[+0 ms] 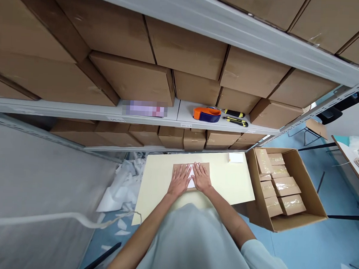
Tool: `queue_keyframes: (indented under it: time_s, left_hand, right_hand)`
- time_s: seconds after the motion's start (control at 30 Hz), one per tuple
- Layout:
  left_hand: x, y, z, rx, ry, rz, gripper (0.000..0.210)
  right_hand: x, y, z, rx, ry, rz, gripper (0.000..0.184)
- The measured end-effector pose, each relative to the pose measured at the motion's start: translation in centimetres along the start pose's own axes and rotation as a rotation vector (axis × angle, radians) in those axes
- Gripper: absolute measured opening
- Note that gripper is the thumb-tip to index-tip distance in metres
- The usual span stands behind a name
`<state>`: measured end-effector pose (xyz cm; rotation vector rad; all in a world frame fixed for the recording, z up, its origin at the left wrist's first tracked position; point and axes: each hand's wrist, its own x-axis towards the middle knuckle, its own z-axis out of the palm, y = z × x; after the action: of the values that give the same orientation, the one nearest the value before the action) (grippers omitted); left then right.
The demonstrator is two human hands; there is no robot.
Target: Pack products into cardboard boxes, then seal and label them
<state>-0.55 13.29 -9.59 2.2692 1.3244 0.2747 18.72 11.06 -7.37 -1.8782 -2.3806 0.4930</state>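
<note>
A flat brown cardboard box [206,168] lies on the cream tabletop [156,177] in front of me. On its upper face sits a white label [191,184], partly covered by my fingers. My left hand [179,179] is laid flat over the label's left side, fingers stretched forward. Over the right side my right hand [201,177] rests the same way, its fingers extended. The two hands are close together, and neither grips anything.
An open carton [311,197] of taped boxes stands right of the table. A white pad [236,158] lies at the back right. Shelves ahead hold cartons, an orange-and-blue tape dispenser [207,114] and box cutters [236,121]. Crumpled white paper [122,183] is heaped left.
</note>
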Motion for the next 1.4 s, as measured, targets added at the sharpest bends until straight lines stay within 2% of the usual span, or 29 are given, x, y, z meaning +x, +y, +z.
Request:
queue_keyframes:
  time_s: [0.23, 0.33, 0.4, 0.5, 0.63, 0.77, 0.87, 0.93, 1.03, 1.17, 1.4]
  left_hand:
    - [0.3, -1.0, 0.1, 0.052, -0.018, -0.023, 0.070]
    - [0.9, -0.6, -0.9, -0.013, 0.012, -0.052, 0.070]
    - [1.8, 0.3, -2.2, -0.099, 0.079, -0.063, 0.071]
    - [3.7, 2.9, -5.2, -0.281, 0.188, -0.087, 0.073]
    - [5.7, 7.7, -9.8, -0.665, 0.214, -0.200, 0.085]
    - [5.6, 12.7, -14.4, -1.063, 0.049, -0.238, 0.088]
    - [4.7, 15.4, -17.2, -1.407, -0.035, -0.242, 0.099]
    - [4.0, 16.3, -18.6, -1.557, -0.075, -0.260, 0.105]
    - [3.3, 16.8, -19.5, -1.640, -0.113, -0.296, 0.104]
    - [2.6, 16.8, -19.4, -1.637, -0.140, -0.346, 0.099]
    - [1.8, 16.6, -18.8, -1.646, -0.153, -0.369, 0.099]
  right_hand:
    - [0.1, 0.1, 0.5, 0.050, 0.052, -0.016, 0.065]
    - [-0.3, 0.7, -0.4, 0.107, 0.048, -0.027, 0.064]
    - [-0.7, 0.8, -1.8, 0.152, 0.080, -0.041, 0.063]
    - [-1.0, 0.4, -4.9, 0.253, 0.219, -0.093, 0.059]
    - [-1.2, -1.3, -10.9, 0.461, 0.446, -0.213, 0.053]
    - [-1.7, -3.1, -16.8, 0.597, 0.554, -0.256, 0.048]
    - [-2.0, -3.7, -19.2, 0.654, 0.557, -0.286, 0.035]
    - [-2.3, -3.9, -19.9, 0.680, 0.569, -0.291, 0.027]
    - [-2.6, -4.0, -19.9, 0.691, 0.563, -0.280, 0.020]
    - [-3.0, -3.9, -19.5, 0.657, 0.527, -0.277, 0.018]
    - [-3.6, -4.2, -19.0, 0.613, 0.529, -0.310, 0.024]
